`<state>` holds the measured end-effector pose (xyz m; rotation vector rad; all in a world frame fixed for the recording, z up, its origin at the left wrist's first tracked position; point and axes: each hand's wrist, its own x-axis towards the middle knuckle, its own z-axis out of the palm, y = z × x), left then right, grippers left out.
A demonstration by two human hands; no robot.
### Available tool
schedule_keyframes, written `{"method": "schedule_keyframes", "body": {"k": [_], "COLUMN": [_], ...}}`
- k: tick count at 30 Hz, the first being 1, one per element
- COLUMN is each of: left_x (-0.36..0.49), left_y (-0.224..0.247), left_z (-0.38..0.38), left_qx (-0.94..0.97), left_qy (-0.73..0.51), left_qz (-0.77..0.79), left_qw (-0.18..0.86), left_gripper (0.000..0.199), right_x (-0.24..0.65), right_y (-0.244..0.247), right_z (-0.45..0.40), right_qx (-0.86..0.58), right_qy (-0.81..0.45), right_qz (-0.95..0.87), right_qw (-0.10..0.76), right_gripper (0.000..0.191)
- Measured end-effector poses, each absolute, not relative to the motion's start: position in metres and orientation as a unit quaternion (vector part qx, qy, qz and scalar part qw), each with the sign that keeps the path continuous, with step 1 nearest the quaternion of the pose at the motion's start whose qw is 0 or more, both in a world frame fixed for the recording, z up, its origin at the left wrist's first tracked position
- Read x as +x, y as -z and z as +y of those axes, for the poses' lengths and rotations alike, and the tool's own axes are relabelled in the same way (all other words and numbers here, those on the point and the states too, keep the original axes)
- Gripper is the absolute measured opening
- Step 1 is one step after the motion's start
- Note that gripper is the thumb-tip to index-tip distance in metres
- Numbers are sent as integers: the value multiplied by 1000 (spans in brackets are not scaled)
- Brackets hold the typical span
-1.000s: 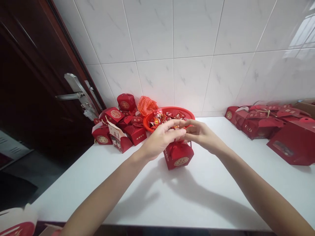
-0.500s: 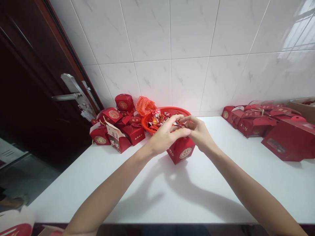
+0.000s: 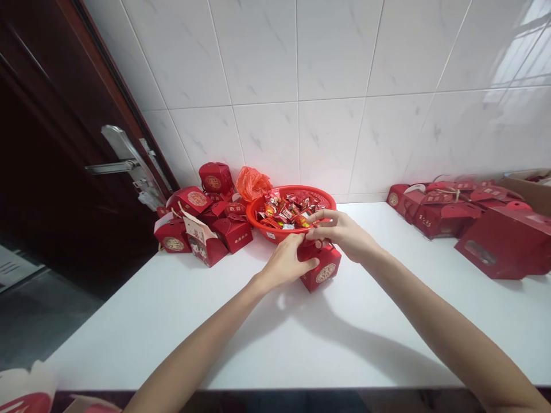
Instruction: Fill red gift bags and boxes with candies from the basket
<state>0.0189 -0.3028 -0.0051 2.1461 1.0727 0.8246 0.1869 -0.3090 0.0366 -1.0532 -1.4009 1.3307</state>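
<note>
A small red box (image 3: 323, 271) with a round gold emblem stands on the white table, in front of a red basket (image 3: 275, 234) of wrapped candies (image 3: 289, 212). My left hand (image 3: 287, 261) grips the box's left side, thumb on the front and fingers behind it. Over the top right of the box is my right hand (image 3: 340, 232), its fingers curved and apart at the box's top, with the index finger near the basket's rim. Whether the right fingertips pinch a flap of the box is hard to see.
Red boxes (image 3: 232, 234) are piled at the left beside an orange plastic bag (image 3: 253, 182). More red boxes (image 3: 447, 218) and a cardboard carton (image 3: 527, 192) lie at the right. Behind the table (image 3: 142, 321) is a tiled wall; a dark door (image 3: 64, 115) is at the left.
My left hand has come down from the top of the box to its left side. The right hand has shifted slightly right and down, and the candies show more.
</note>
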Motion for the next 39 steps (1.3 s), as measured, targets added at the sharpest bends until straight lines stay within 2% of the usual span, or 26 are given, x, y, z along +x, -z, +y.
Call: {"method": "schedule_keyframes", "body": {"k": [5, 11, 14, 16, 20, 25, 26, 27, 29, 30, 31, 35, 39], "left_x": [23, 29, 29, 29, 31, 31, 29, 26, 18, 14, 10, -1, -4], "left_y": [14, 24, 30, 34, 38, 38, 39, 40, 45, 48, 51, 68, 79], "left_z": [-300, -293, -286, -281, -277, -281, -280, -279, -275, -273, -270, -262, -260], "left_qx": [815, 812, 806, 800, 791, 766, 758, 752, 749, 752, 755, 756, 754], "left_qy": [-278, -271, -279, -286, -301, -352, -367, -381, -400, -392, -376, -309, -287], "left_qz": [411, 402, 375, 355, 326, 313, 322, 328, 335, 340, 347, 380, 396], "left_qw": [300, 326, 364, 390, 422, 438, 433, 426, 409, 406, 409, 434, 439], "left_gripper": [30, 33, 36, 37, 38, 66, 67, 61, 37, 31, 35, 56, 59], "right_x": [192, 186, 182, 181, 186, 213, 222, 232, 255, 268, 281, 338, 389], "right_y": [-43, -43, -42, -40, -37, -43, -47, -50, -57, -60, -63, -67, -66], "right_z": [-304, -307, -309, -309, -305, -306, -308, -310, -315, -318, -320, -325, -322], "right_qx": [-485, -585, -629, -643, -623, -635, -645, -658, -684, -695, -707, -757, -833], "right_qy": [-458, -142, -50, -38, -86, -119, -124, -126, -111, -95, -74, -24, 3], "right_qz": [-677, -771, -758, -747, -744, -710, -696, -680, -648, -635, -620, -563, -492], "right_qw": [312, 208, 165, 166, 225, 280, 290, 299, 316, 325, 332, 330, 252], "right_gripper": [32, 26, 25, 26, 25, 21, 19, 17, 14, 12, 11, 11, 15]}}
